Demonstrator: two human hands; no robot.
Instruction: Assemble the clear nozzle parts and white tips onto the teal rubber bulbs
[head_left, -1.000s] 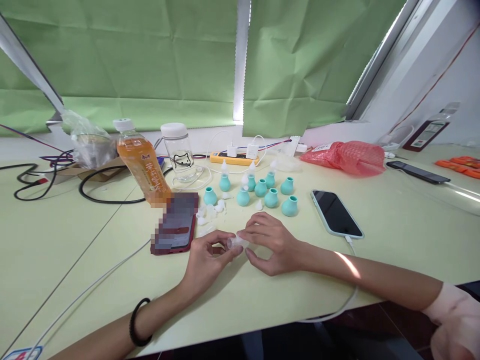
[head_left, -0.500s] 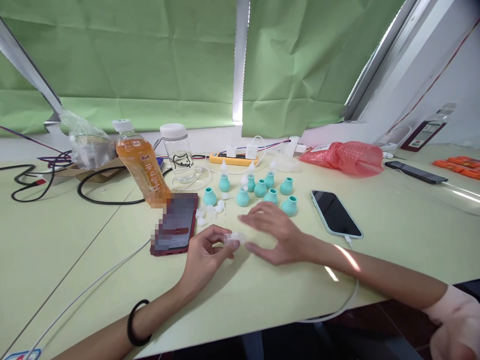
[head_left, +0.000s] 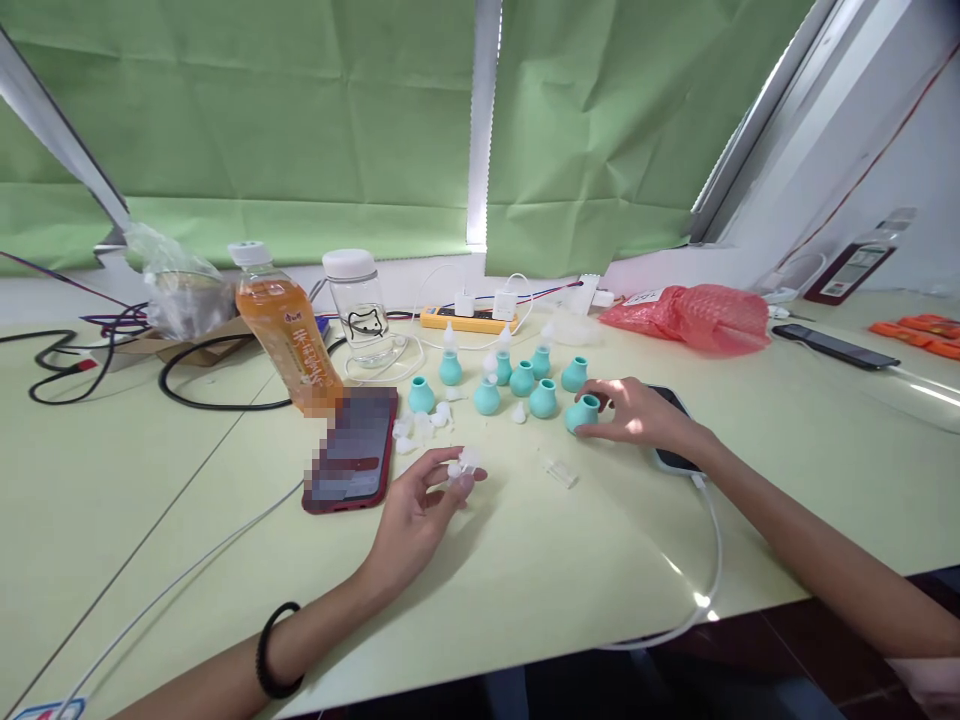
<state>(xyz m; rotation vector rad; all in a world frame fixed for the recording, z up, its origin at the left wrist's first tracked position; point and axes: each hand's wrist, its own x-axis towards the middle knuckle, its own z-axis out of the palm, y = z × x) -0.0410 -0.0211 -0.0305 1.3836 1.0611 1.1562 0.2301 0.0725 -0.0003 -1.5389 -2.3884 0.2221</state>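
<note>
My left hand rests near the table's front and pinches a small clear plastic tip between thumb and fingers. Farther right, my right hand closes its fingertips on the nearest teal rubber bulb. Several more teal bulbs stand behind it, some with white tips fitted. A heap of loose white tips lies beside the red phone. One clear plastic tube lies on the table between my hands.
An orange drink bottle and a glass jar with a cat drawing stand at the back left. A second phone lies partly under my right wrist, on a white cable. A yellow power strip, a red bag and black cables line the back.
My hands have come apart. The right hand left the clear piece and reached right and back to the nearest teal bulb. A clear tube now lies on the table.
</note>
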